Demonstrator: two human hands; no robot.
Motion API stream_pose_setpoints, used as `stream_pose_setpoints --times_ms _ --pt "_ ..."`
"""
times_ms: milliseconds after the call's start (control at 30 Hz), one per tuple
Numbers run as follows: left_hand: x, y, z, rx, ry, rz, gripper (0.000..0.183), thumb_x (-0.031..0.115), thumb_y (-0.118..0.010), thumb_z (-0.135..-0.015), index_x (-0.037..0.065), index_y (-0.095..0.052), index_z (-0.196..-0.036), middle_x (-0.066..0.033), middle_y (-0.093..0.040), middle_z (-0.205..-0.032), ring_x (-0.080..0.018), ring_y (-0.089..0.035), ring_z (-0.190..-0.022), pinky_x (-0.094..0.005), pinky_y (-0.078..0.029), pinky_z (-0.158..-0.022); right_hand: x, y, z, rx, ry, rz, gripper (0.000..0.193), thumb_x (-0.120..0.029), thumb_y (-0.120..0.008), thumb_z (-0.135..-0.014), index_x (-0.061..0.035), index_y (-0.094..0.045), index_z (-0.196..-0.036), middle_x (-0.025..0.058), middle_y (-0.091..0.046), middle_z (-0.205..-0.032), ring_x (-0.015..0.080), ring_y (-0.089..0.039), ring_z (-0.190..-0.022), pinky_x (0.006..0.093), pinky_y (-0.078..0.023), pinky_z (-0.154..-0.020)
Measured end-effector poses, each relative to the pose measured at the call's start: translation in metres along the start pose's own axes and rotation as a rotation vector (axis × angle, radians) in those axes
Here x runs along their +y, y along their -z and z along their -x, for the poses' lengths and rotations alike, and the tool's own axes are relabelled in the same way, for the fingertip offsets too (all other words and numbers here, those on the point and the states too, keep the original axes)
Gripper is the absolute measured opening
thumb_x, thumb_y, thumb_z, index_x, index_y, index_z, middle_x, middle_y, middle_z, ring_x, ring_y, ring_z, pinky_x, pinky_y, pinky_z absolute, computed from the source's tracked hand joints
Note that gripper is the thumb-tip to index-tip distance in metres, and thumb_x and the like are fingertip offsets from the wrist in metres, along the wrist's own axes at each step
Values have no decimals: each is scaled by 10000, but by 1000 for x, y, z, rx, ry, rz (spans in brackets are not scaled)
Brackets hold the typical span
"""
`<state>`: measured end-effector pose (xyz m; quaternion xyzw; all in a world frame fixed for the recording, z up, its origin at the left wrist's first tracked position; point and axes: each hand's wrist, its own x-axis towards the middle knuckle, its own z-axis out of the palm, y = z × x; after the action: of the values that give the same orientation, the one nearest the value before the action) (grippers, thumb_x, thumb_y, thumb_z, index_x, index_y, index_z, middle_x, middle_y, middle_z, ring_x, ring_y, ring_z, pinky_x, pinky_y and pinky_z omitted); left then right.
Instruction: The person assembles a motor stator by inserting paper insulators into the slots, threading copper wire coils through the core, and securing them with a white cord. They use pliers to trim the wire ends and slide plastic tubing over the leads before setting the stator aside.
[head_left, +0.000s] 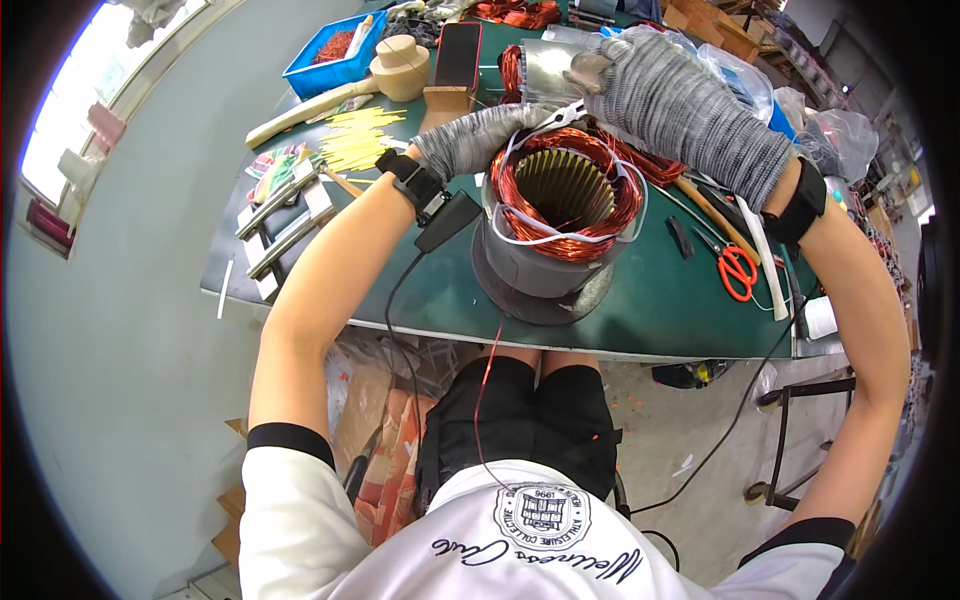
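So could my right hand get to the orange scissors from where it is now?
Probably yes. The right hand is up by the copper coil, and the orange scissors lie uncovered on the green table just below that wrist, nothing across them.

Gloved left hand (480, 138) and right hand (680, 110) over copper-wound stator (560, 200), green table (660, 300)

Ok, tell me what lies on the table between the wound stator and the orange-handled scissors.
In the head view, a small black tool lies on the green table between the stator and the scissors; the rest is bare mat.
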<state>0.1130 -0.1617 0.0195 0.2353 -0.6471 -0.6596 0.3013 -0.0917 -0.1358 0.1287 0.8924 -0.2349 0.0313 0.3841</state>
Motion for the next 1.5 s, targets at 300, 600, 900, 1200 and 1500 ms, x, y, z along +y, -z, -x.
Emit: stream_pose_setpoints --times_ms 300,600,900,1200,1500 --pt "1 3 0 -47 -56 19 320 265 -512 -885 38 -546 -1107 4 -564 -1052 -68 -504 -962 -225 -394 -914 -4 6 -13 66 -19 -267 102 -167 -512 -823 -88 -572 -845 96 -567 -713 235 -562 -671 354 -456 -644" --pt "-2 7 0 -40 -128 -161 328 280 -445 -916 36 -548 -1110 2 -563 -1046 -67 -488 -950 -235 -395 -891 2 -1 -25 138 96 -655 123 -187 -528 -854 -68 -552 -872 56 -582 -813 159 -572 -735 305 -471 -687" --pt "-3 13 4 -60 -204 -565 332 254 -427 -922 28 -520 -1147 -12 -544 -1097 -89 -484 -999 -249 -383 -923 -7 14 -35 -382 10 71 78 -141 -548 -771 -84 -579 -815 48 -531 -600 155 -565 -563 295 -453 -513" --pt "-16 16 -1 38 -651 -983 316 167 -507 -882 33 -500 -1168 -30 -529 -1175 -120 -486 -1074 -279 -372 -968 2 -19 -17 -58 -67 -444 127 -192 -484 -832 -94 -542 -889 80 -564 -653 254 -575 -617 353 -471 -579" --pt "-18 1 15 102 -86 -30 447 288 -430 -929 -21 -399 -1252 -90 -470 -1233 -151 -445 -1131 -274 -328 -997 -1 -16 -10 -11 -19 -807 192 -249 -543 -845 -82 -624 -897 105 -599 -826 201 -578 -744 322 -470 -695"
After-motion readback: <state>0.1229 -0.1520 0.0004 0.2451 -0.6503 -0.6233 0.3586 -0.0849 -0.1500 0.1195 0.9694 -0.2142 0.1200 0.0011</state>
